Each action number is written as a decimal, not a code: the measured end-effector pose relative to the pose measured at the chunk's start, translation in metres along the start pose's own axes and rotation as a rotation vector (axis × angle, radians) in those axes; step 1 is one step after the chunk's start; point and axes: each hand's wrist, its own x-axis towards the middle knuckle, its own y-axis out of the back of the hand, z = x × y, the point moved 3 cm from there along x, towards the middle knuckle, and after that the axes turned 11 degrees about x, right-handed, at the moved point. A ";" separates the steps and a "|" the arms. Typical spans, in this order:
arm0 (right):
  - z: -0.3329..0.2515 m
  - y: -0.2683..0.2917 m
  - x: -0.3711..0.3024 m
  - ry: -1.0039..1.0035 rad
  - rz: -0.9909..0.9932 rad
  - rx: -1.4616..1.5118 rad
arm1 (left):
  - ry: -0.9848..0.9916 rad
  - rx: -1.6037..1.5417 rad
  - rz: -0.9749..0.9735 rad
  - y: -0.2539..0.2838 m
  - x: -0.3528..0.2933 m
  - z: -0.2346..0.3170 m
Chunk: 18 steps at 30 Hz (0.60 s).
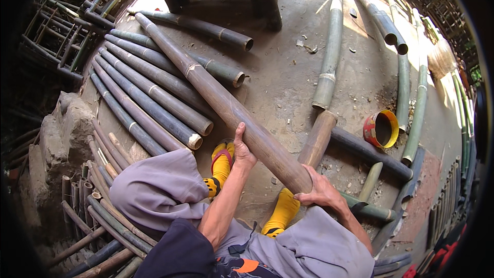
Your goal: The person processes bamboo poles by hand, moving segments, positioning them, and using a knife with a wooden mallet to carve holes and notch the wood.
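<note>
Fingers (239, 133) of my left hand (242, 149) curl over the upper side of the long brown bamboo pole (221, 98), gripping it mid-length. Right hand (321, 190) is closed around the pole's near end, just above my right knee. Pole runs diagonally from my lap up-left, resting across a row of darker bamboo poles (149, 98) on the concrete floor (288, 72). My feet in yellow socks (222, 167) sit under it. Red-and-yellow can (381, 128) lies on its side to the right, well apart. More green bamboo (329, 46) beyond.
</note>
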 end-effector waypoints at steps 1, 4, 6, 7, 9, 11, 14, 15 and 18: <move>0.001 -0.002 0.000 0.021 0.023 -0.017 | 0.005 0.002 0.001 0.000 -0.001 0.000; 0.008 -0.011 -0.001 0.124 0.088 -0.083 | 0.002 0.007 0.010 0.001 -0.003 0.000; 0.010 -0.015 -0.004 0.151 0.124 -0.120 | -0.024 0.015 0.023 0.000 -0.005 0.001; 0.010 -0.018 -0.004 0.138 0.139 -0.133 | -0.028 0.031 0.031 -0.001 -0.007 0.002; 0.012 -0.023 -0.007 0.111 0.162 -0.146 | -0.025 0.068 0.041 -0.002 -0.012 0.002; 0.018 -0.027 -0.008 0.083 0.181 -0.146 | -0.014 0.080 0.062 0.001 -0.015 0.002; 0.016 -0.032 -0.003 -0.001 0.138 -0.179 | 0.025 0.073 0.039 0.009 -0.010 0.003; 0.017 -0.035 -0.004 0.021 0.154 -0.190 | 0.004 0.080 0.035 0.012 -0.010 0.003; 0.021 -0.037 -0.008 0.017 0.168 -0.176 | -0.031 0.089 0.033 0.016 -0.008 -0.002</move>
